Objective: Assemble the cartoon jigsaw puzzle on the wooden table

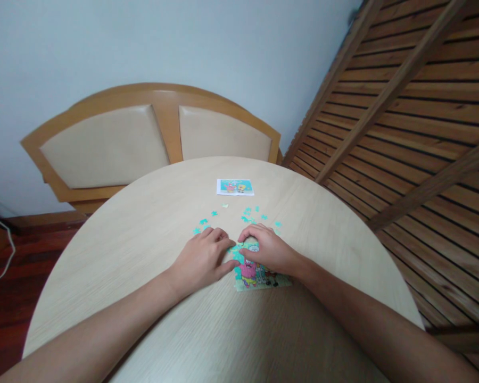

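Observation:
A partly assembled cartoon jigsaw puzzle lies on the round pale wooden table. My left hand rests at the puzzle's left edge with fingers curled, fingertips on the teal pieces. Over the puzzle's upper right part sits my right hand, its fingers bent down and pressed onto the pieces. Several loose teal pieces are scattered just beyond both hands. A small reference picture lies farther back on the table.
A wooden bench with two beige padded back panels stands behind the table against a pale wall. Slatted wooden panelling runs along the right. A white cable hangs over the dark red floor at the left.

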`<move>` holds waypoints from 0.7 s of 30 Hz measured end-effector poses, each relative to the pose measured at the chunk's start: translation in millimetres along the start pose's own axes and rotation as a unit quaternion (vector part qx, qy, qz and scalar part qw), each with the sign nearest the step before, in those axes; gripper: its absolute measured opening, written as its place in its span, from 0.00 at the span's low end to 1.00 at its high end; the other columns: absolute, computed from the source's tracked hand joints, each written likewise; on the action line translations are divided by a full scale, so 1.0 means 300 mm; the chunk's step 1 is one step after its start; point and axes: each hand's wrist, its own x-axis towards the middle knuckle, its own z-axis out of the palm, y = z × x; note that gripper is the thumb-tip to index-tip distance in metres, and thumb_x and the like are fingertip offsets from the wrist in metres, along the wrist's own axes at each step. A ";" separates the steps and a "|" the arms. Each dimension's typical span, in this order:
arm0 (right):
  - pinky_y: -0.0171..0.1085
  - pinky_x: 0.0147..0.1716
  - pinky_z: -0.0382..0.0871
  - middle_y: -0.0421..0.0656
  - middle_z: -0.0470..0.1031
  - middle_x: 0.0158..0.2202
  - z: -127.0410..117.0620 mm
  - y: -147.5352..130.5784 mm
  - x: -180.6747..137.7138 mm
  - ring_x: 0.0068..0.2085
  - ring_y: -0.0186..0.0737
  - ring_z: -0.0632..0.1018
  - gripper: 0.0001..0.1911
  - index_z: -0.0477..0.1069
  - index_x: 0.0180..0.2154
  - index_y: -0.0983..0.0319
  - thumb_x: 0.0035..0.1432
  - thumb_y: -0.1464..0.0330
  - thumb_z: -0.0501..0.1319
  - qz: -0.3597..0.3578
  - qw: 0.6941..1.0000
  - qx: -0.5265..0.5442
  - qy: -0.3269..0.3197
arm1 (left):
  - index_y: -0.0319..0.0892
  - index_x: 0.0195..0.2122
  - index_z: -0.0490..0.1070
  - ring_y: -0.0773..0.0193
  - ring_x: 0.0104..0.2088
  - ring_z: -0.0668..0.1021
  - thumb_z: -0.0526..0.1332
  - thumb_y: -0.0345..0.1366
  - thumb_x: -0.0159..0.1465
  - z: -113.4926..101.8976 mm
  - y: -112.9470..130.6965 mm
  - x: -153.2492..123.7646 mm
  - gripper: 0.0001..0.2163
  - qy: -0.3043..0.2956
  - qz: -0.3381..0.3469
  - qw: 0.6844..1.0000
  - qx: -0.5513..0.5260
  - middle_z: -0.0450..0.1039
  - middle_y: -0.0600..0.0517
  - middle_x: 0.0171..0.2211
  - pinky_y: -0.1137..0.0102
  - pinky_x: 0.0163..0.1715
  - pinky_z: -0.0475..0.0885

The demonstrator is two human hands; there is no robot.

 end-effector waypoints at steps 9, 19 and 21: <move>0.41 0.48 0.71 0.42 0.82 0.41 -0.074 0.007 0.001 0.44 0.41 0.80 0.08 0.77 0.42 0.59 0.60 0.70 0.64 0.000 0.997 0.069 0.024 | 0.44 0.50 0.75 0.50 0.47 0.76 0.63 0.46 0.68 0.008 0.001 0.000 0.15 0.015 0.001 1.000 -0.004 0.74 0.45 0.47 0.55 0.48 0.74; 0.41 0.41 0.73 0.46 0.83 0.38 -0.238 0.162 -0.015 0.38 0.44 0.82 0.08 0.79 0.39 0.61 0.61 0.65 0.63 0.089 0.995 0.017 0.032 | 0.42 0.48 0.76 0.51 0.47 0.78 0.56 0.41 0.71 -0.055 -0.097 -0.001 0.13 0.042 -0.106 0.993 0.000 0.76 0.44 0.47 0.58 0.46 0.75; 0.41 0.40 0.74 0.45 0.83 0.37 -0.239 0.170 -0.018 0.38 0.43 0.82 0.08 0.79 0.38 0.61 0.60 0.65 0.64 0.092 0.996 0.016 0.007 | 0.41 0.47 0.76 0.51 0.47 0.78 0.55 0.42 0.71 -0.067 -0.125 -0.004 0.14 0.041 -0.130 0.991 0.010 0.76 0.44 0.47 0.59 0.45 0.75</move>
